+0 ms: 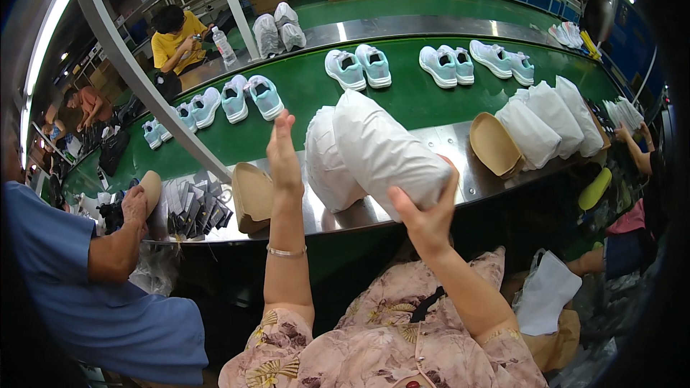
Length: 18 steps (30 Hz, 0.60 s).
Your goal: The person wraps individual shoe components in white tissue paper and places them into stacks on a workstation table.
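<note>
My right hand (pixel 430 217) grips the near end of a plump white wrapped bundle (pixel 384 145), thumb on one side and fingers round the other. The bundle slants up and away to the left; what is inside it is hidden. Behind and left of it, a second white bundle (pixel 327 162) stands on the metal edge of the line. My left hand (pixel 284 154) is raised on edge just left of that second bundle, fingers stretched upward, with nothing visible in it. A brown moulded card piece (pixel 253 197) rests on the metal edge left of my left forearm.
Pairs of pale mint sneakers (pixel 358 67) stand along the green belt (pixel 302 111). To the right are another brown card piece (pixel 494 145) and several white bundles (pixel 568 118). A grey post (pixel 147 75) crosses at left. Small dark-and-white packets (pixel 195 207) lie beside a co-worker in blue (pixel 108 280).
</note>
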Tool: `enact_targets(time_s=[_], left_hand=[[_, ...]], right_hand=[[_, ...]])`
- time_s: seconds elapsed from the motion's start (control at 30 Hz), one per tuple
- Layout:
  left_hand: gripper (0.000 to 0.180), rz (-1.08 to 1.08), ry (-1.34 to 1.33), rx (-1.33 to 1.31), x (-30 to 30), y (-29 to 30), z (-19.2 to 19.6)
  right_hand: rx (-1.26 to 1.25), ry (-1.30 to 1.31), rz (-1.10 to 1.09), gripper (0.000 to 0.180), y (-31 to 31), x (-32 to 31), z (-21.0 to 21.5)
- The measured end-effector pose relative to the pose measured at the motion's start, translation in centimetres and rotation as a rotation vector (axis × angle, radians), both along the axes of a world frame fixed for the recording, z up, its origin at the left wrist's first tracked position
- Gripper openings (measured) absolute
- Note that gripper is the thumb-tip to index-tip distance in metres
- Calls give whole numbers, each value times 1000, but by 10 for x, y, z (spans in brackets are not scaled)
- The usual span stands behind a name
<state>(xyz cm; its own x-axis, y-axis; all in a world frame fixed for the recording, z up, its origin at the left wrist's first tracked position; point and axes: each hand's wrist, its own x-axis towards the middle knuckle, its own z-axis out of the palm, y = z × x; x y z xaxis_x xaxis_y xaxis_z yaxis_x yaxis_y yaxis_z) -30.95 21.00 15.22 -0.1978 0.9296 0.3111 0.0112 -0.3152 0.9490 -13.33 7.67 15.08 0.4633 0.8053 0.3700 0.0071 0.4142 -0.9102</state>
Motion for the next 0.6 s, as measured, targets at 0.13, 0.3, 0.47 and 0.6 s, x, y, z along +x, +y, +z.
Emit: enact_targets(time_s=[0.13,0.3,0.47,0.6], left_hand=[[80,-351,-133,-248,-10,55,-41],[94,-606,-243,-405,-9,79,-77],[95,-607,-329,-446,1,75,-90],[96,-597,-417,-478,-1,74,-89]], right_hand=[[3,-119,-59,74,37,-21,-24],[-88,-209,-48,75,54,-37,-36],[-69,-267,-124,80,70,-51,-44],[-69,-424,-146,80,82,-55,-36]])
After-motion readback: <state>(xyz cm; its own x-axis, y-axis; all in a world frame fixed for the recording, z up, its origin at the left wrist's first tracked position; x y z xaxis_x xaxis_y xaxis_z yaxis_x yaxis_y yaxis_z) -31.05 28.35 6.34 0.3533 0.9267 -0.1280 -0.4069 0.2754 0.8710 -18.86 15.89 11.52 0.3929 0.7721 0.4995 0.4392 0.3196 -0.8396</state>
